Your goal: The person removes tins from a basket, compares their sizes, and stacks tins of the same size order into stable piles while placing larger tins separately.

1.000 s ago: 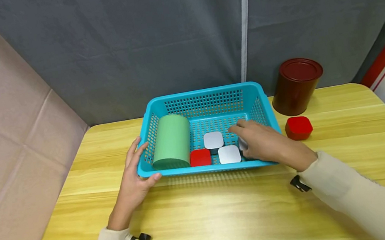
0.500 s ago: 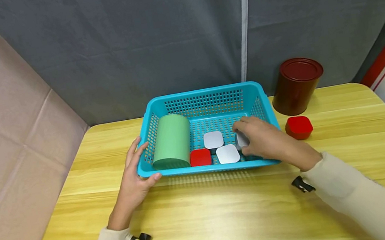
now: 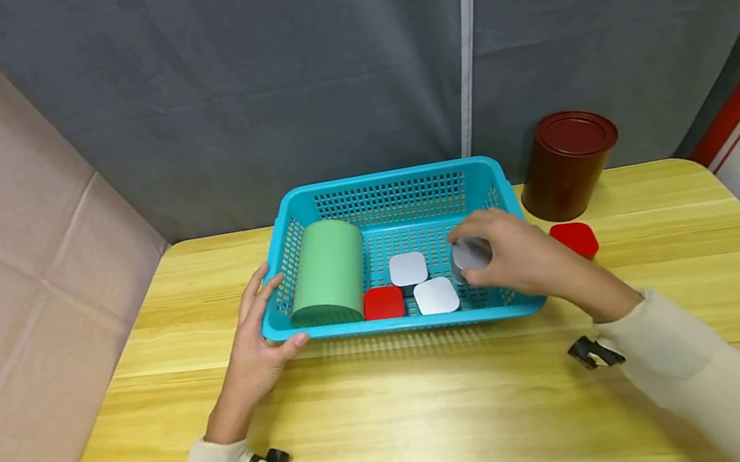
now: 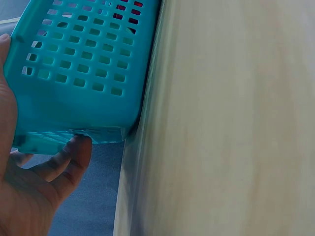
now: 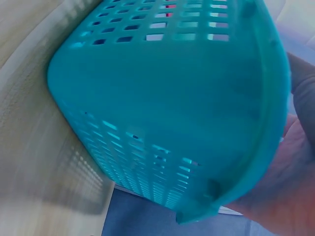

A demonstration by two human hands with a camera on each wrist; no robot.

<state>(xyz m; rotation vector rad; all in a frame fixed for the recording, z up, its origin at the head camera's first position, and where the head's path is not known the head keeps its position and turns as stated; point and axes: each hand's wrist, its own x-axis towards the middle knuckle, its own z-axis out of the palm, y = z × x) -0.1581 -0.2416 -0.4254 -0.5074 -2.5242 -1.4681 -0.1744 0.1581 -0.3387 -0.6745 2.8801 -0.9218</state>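
Note:
A turquoise plastic basket (image 3: 414,322) stands on the table. My left hand (image 3: 261,361) grips its front left corner, thumb at the front rim and fingers along the left end wall. Inside, my right hand (image 3: 511,253) pinches a small grey-white box (image 3: 471,254) between thumb and fingers. Left of it sit two white-topped rounded square boxes, the back one (image 3: 408,268) and the front one (image 3: 436,296), beside a red box (image 3: 384,303). A green cylinder (image 3: 328,270) lies along the basket's left side. In the right wrist view the basket wall (image 5: 157,93) hides the held box.
Right of the basket stands a dark red lidded can (image 3: 567,167). In front of it is another red box (image 3: 575,239), partly covered by my right forearm. A grey curtain (image 3: 315,70) hangs behind the wooden table (image 3: 400,420).
My right hand has moved back and slightly right in the basket with the grey-white box, away from the front wall. The front white box has shifted slightly left. My left hand stays put.

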